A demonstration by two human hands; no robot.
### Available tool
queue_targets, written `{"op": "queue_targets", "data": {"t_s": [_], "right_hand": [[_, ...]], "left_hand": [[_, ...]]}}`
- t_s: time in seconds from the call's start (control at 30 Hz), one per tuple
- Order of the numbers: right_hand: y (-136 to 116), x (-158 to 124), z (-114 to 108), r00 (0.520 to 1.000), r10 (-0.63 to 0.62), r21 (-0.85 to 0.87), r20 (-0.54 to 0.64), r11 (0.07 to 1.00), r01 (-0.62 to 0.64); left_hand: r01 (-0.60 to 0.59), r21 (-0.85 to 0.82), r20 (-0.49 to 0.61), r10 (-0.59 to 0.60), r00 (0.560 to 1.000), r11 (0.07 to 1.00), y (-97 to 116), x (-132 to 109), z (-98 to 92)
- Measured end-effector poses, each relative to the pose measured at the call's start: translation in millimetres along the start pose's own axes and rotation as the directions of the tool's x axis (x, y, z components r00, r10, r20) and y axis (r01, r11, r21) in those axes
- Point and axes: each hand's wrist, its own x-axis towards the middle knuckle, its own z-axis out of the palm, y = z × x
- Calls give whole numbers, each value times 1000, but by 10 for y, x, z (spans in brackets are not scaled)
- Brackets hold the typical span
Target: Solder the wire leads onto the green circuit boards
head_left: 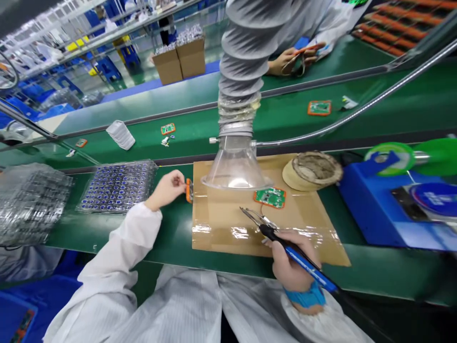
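Note:
My left hand (170, 188) pinches a small orange-edged board (189, 190), tilted on its edge, just left of the cardboard sheet (221, 224). My right hand (294, 261) is closed around a blue and black soldering iron (303, 261); its metal tip points up and left over the cardboard. A pair of metal tweezers appears alongside the iron's front end. Beyond the tip lies a green circuit board with an orange rim (270, 197), flat on the cardboard, with a thin wire by its lower edge. The fingertips of my right hand are partly hidden by the iron.
A clear fume hood (237, 166) on a grey hose hangs over the cardboard. A round pot (312, 170) and blue solder machine (371, 205) stand right. Trays of blue parts (117, 186) lie left. Boards sit on the green belt (200, 126); another person's hands (285, 62) work beyond.

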Motion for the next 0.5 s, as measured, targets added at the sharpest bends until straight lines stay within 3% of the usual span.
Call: {"op": "queue_targets", "data": {"t_s": [0.07, 0.13, 0.23, 0.33, 0.43, 0.5], "right_hand": [[-29, 12, 13, 999, -51, -34, -2, 998, 50], [-53, 16, 31, 997, -81, -57, 8, 995, 82], [-53, 4, 73, 998, -65, -57, 18, 996, 66], [-32, 2, 153, 999, 13, -57, 50, 998, -10], [-44, 26, 269, 997, 57, -37, 53, 998, -56], [-66, 45, 345, 996, 69, -6, 60, 998, -69]], "left_hand": [[74, -184, 111, -54, 992, 980, -6, -172, 295], [104, -299, 155, -60, 986, 949, 35, -273, 513], [33, -340, 196, 36, 980, 940, 125, -336, 677], [-199, -45, 262, 203, 943, 979, 135, -351, 736], [-414, 377, 312, 308, 899, 828, 37, -324, 746], [-426, 521, 281, 323, 904, 740, -55, -278, 713]]}}
